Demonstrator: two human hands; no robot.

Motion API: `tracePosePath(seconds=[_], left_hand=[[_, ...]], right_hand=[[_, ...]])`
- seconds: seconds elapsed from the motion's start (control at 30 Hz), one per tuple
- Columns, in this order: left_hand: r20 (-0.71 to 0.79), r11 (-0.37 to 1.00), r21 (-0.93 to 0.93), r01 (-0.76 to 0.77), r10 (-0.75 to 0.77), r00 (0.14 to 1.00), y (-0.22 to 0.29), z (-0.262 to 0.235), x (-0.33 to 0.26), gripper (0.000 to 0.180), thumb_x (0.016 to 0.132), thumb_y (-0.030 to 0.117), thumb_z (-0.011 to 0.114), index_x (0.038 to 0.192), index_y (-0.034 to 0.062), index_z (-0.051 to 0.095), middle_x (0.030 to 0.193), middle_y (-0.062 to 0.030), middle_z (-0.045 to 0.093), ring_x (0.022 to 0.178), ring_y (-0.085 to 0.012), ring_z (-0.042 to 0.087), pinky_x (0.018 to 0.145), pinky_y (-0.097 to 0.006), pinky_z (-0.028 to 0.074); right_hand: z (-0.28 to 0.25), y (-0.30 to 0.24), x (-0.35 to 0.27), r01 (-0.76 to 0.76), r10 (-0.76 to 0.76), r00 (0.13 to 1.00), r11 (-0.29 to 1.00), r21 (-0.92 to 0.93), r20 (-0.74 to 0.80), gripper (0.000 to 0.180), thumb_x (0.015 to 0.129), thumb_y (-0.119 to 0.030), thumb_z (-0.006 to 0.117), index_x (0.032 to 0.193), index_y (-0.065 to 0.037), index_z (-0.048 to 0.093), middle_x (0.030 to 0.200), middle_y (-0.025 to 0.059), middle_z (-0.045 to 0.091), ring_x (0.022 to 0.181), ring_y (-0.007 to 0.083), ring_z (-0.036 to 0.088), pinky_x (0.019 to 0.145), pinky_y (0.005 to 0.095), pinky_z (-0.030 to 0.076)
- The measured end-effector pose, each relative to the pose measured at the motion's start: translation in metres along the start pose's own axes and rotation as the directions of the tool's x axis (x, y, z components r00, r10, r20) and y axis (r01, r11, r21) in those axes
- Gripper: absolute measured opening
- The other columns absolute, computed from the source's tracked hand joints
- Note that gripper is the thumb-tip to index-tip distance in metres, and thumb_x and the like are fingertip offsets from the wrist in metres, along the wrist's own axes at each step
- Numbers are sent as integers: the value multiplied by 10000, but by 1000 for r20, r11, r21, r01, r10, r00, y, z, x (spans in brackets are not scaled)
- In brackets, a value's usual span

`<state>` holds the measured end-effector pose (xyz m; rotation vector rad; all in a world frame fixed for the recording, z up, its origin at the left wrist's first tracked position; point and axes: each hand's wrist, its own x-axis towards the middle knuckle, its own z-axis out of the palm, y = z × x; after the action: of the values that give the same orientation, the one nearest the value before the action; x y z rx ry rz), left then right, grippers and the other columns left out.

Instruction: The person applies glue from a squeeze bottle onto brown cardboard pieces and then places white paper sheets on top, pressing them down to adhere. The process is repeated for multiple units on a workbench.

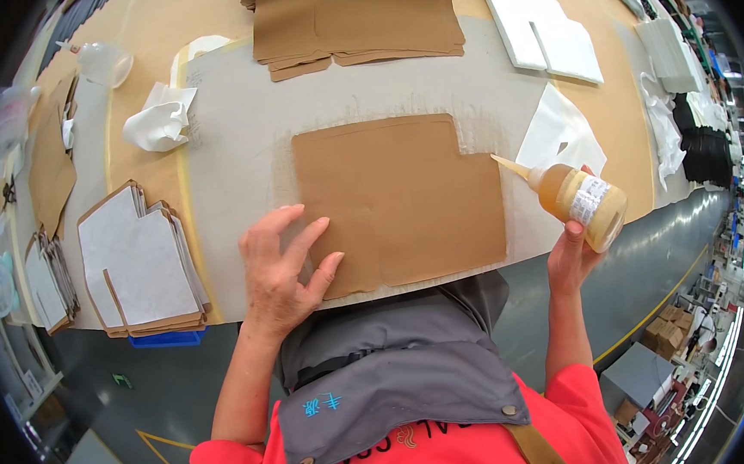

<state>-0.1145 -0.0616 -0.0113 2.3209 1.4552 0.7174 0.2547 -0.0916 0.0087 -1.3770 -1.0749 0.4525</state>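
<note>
A flat brown panel (404, 204), leather-like, with a notch cut from its upper right corner, lies on the grey work surface in front of me. My left hand (283, 260) rests at the panel's left edge, fingers spread and holding nothing. In my right hand (573, 248) is a squeeze bottle (581, 204) of amber liquid with a pale label. It is tilted, and its long pointed nozzle (511, 167) reaches toward the panel's notched corner. Whether the tip touches the panel, I cannot tell.
A stack of brown panels (357, 17) lies at the far side. White-faced notched pieces (141, 261) are piled at the left, near crumpled white paper (159, 117) and a clear bottle (106, 63). White slabs (539, 31) and a white sheet (562, 132) lie on the right.
</note>
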Motion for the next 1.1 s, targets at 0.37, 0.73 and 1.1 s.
tracePosePath(seconds=[0.37, 0.73, 1.1], left_hand=[[-20, 1000, 20, -12, 13, 1000, 1, 0, 1, 419, 793, 246, 822, 1178, 111, 722, 1295, -94, 588, 1172, -273, 550, 1007, -401, 387], [-45, 999, 30, -32, 34, 998, 1, 2, -1, 402, 794, 224, 815, 1169, 109, 724, 1293, -92, 592, 1185, -279, 548, 1017, -409, 392], [-63, 997, 38, -61, 63, 996, 3, 2, -1, 403, 784, 199, 812, 1164, 102, 721, 1282, -97, 593, 1198, -292, 544, 1034, -421, 399]], right_hand=[[-32, 6, -26, 19, -20, 1000, 1000, 17, 14, 816, 932, -419, 739, 1513, -22, 327, 1509, 225, 471, 1374, 323, 491, 1098, 456, 464], [-55, -16, -60, -92, 93, 996, 994, 61, -16, 885, 875, -418, 805, 1476, -39, 277, 1473, 260, 486, 1368, 343, 490, 1160, 470, 386], [-72, -26, -98, -144, 151, 982, 987, 67, -116, 855, 887, -437, 787, 1472, -13, 328, 1474, 229, 491, 1365, 318, 491, 1158, 461, 385]])
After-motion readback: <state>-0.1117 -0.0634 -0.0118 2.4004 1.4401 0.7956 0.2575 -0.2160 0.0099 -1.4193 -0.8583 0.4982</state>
